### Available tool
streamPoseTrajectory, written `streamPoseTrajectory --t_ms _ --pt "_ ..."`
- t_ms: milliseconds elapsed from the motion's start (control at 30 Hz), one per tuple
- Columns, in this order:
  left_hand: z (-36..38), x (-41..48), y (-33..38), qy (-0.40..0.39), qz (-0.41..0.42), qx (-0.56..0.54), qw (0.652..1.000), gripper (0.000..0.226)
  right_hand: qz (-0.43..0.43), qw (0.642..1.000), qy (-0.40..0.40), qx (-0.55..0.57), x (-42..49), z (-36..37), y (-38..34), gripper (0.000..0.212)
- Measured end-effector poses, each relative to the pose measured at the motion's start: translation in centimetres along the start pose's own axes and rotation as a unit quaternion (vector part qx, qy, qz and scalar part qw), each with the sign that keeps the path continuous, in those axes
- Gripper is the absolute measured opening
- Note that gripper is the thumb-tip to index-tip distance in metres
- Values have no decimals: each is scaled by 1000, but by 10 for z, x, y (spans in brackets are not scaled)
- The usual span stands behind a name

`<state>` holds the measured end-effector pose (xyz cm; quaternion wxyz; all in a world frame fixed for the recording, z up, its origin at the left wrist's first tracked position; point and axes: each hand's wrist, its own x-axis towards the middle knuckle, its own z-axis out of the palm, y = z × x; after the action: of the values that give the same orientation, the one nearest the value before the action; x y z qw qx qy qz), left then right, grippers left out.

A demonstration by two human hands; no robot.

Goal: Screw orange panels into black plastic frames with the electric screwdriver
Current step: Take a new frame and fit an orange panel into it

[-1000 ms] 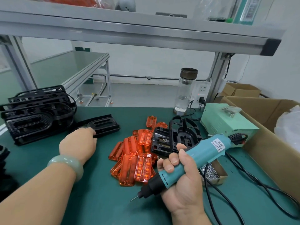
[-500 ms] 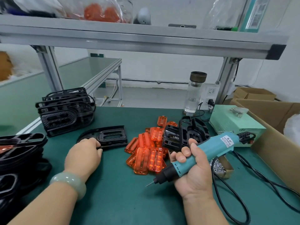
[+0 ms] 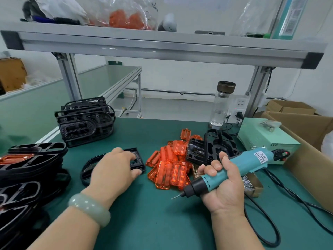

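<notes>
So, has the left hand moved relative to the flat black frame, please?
Yes. The left hand has moved right across the flat black frame, from its left end towards the end beside the orange panels.

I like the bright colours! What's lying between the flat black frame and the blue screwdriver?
In the head view, a heap of orange panels lies on the mat between the black frame and the screwdriver.

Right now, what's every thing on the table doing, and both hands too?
Left hand: grips the frame.
Frame: lying flat.
Right hand: grips the screwdriver.
Screwdriver: lifted, bit pointing down-left, touching nothing.
Panels: loose in a heap.
Bottle: upright, cap on.
Screw box: open.
</notes>
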<state>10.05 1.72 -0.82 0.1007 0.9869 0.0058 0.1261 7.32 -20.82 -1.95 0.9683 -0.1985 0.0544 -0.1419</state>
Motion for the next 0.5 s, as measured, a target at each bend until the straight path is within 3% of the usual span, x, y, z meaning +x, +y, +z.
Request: streamPoseTrajectory --t_ms 100,200,300,500 --pt "4 7 12 -75 2 5 997 40 1 1000 -3 -4 0 -1 -1 13" --pt "7 4 13 -117 5 10 993 20 2 1000 -7 -7 0 -1 -1 12" --pt "5 -6 12 -100 43 45 993 12 3 1000 -8 -2 1 -1 -1 12" --pt "-32 -26 15 7 33 -70 997 6 4 1000 -8 3 1 -1 -3 13"
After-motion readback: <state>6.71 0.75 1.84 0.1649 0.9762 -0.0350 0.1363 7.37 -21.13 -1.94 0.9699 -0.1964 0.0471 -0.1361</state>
